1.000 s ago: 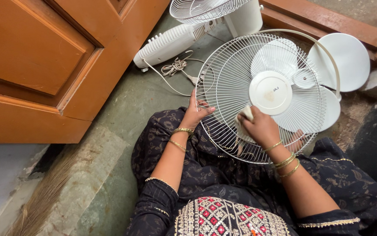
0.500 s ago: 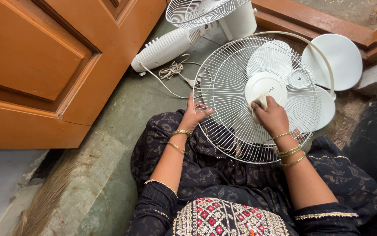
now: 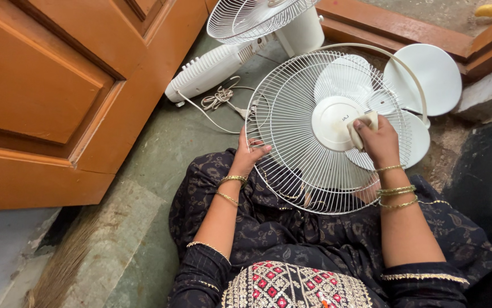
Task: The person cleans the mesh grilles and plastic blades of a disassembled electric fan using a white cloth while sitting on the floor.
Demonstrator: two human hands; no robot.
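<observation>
Down on a grey-green stone floor [image 3: 160, 148], hard by an orange wooden door [image 3: 58, 85], with a raised wooden sill across the top. White wire grille [image 3: 291, 142] tilted on the lap, far edge toward the sill, blades [image 3: 343, 77] and a round base [image 3: 425, 77] behind its wires. Left hand [image 3: 249, 151] at the near-left rim, fingers curled loosely over the wires, thumb out, steadying. Right hand [image 3: 380, 142] bunched around a small pale cloth [image 3: 363, 122], pressed at the right edge of the centre disc [image 3: 331, 122]. Likely trouble: with only a light hold at one rim, could tip or slide off the lap under a firmer push; cloth or fingertips could snag between the thin wires; bangles could catch on them as well; wires might bend under heavy pressure. Loose cord [image 3: 217, 97] near the left rim, easy to hook and drag. Hard to tell whether blades sit fixed under the grille or merely lie behind it. Near rim partly lost against the dark patterned clothing. Right fingertips mostly hidden by the cloth. Second fan [image 3: 217, 65] lying on its side beyond, its own guard cut off by the top edge. Broom [image 3: 58, 262] bristles cropped at the lower left; a yellow thing at the top right corner too cropped to identify.
</observation>
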